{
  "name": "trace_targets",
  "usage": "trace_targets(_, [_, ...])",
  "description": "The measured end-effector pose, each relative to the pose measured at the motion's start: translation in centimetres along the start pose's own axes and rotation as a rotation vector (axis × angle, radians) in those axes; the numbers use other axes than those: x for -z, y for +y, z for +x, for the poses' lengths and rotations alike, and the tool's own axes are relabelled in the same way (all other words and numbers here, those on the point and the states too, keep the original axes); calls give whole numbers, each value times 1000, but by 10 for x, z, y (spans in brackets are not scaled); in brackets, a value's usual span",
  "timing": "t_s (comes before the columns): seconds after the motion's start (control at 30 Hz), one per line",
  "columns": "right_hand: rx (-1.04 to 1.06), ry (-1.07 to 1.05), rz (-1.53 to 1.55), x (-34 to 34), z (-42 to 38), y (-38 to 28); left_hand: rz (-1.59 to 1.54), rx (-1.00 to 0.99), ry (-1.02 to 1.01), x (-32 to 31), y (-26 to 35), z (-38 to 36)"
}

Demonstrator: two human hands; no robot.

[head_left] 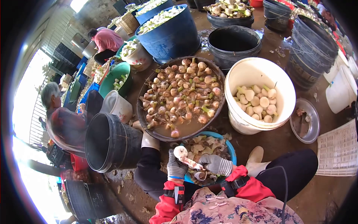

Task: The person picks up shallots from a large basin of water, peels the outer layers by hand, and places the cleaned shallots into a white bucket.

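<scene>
My left hand (176, 164), in a grey striped glove, is closed around a garlic bulb (180, 152) with a pale, pinkish stem. At the stem's lower end, the fingers of my right hand (217, 164) are pinched together, in a matching glove. Below both hands sits a blue basin (232, 148) holding peeled skins. A wide dark tub (143, 112) of unpeeled bulbs in muddy water stands ahead. To its right, a white bucket (238, 117) contains peeled bulbs.
A black bucket (97, 143) lies tilted at the left, near a seated person (69, 121). Another person (106, 40) bends farther back. A metal bowl (315, 125) and white basket (337, 149) are at the right. Blue tubs (169, 39) stand behind.
</scene>
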State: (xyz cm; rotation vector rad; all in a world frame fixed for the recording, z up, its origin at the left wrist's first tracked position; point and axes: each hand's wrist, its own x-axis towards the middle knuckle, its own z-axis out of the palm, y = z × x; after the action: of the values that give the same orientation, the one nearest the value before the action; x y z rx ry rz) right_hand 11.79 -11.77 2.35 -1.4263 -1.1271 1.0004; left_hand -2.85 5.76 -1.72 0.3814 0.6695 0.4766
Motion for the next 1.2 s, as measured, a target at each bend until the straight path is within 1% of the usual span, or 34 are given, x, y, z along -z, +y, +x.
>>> trace_targets(0.07, [-63, -89, 384, 6, -8, -18, 56, -17, 183, -30, 3, -12])
trace_targets(0.1, [-88, -106, 493, 10, -11, -22, -14, -21, 208, -25, 2, -11])
trace_targets(0.13, [-89, -104, 493, 14, -12, -25, -13, -19, 208, -14, 0, -6])
trace_targets(0.2, [-26, -107, 184, 23, -13, -28, -127, -51, 329, 8, -3, 5])
trace_targets(0.23, [-26, -210, 219, 16, 0, 11, -163, -23, 347, -5, -2, 3])
trace_targets(0.27, [-25, -211, -54, 5, 4, 38, -158, -17, 341, -3, -4, 13])
trace_targets(0.33, [-197, -210, -284, -1, -3, 18, 229, -111, -88, 7, -10, 42])
trace_targets(0.37, [-197, -418, -370, -4, 7, 25, 176, -39, -125, -45, -8, 36])
trace_targets(0.4, [-167, -402, -461, -8, 7, 22, -43, 40, -129, -93, -12, 30])
trace_targets(0.43, [-214, -365, -383, -9, 6, 17, 64, 51, -265, -146, -11, 17])
trace_targets(0.47, [-261, -328, -304, -8, 4, 12, 105, 106, -421, -168, -9, 19])
trace_targets(0.5, [-396, -272, -162, 2, 3, -13, 79, 104, -518, -200, -8, 11])
trace_targets(0.53, [-382, -229, -130, -8, 4, 16, 54, 103, -613, -224, -8, 9])
trace_targets(0.6, [-59, -9, -192, -23, 4, 63, 371, -73, -431, -225, -6, 41])
trace_targets(0.63, [-110, -31, -191, -19, 7, 60, 477, -62, -298, -209, -11, 75])
trace_targets(0.67, [-122, -78, -226, -11, 9, 52, 685, -137, -93, -189, -19, 104])
trace_targets(0.7, [-201, -60, -181, -9, 10, 46, 959, -67, 19, -171, -21, 129])
trace_targets(0.73, [-279, -43, -138, -9, 11, 45, 1275, -97, 101, -130, -33, 174])
trace_targets(0.77, [-258, -34, -174, -8, 13, 47, 1563, -31, 136, -91, -40, 215])
trace_targets(0.8, [-239, -24, -210, -8, 14, 50, 1563, -29, 129, -95, -44, 215])
trace_targets(0.83, [-211, 5, -195, -8, 14, 53, 1715, -27, 86, -103, -48, 211])
trace_targets(0.87, [-226, 8, -181, -9, 15, 60, 1866, -28, 36, -107, -54, 210])
trace_targets(0.9, [-228, 23, -205, -7, 16, 61, 1764, -60, -6, -62, -65, 250])
trace_targets(0.93, [-230, 37, -228, -5, 16, 59, 1661, 40, -32, -93, -56, 229])
trace_targets(0.97, [-235, 45, -228, -3, 16, 57, 1636, 36, -26, -109, -52, 213])
trace_targets(1.0, [-292, 67, -179, 0, 17, 53, 1612, 31, -17, -118, -50, 207])
trace_targets(1.03, [-347, 88, -127, 2, 18, 50, 1617, 33, -23, -112, -49, 210])
trace_targets(1.07, [-349, 90, -121, 3, 18, 60, 1470, 14, -36, -100, -48, 210])
trace_targets(1.1, [-409, 160, 14, 5, 20, 71, 1323, -6, -39, -85, -45, 208])
trace_targets(1.13, [-464, 228, 151, 4, 21, 78, 1329, -5, -28, -88, -36, 191])
trace_targets(1.2, [-449, 609, 255, 15, 22, 53, 1165, -129, -210, -102, -16, 143])
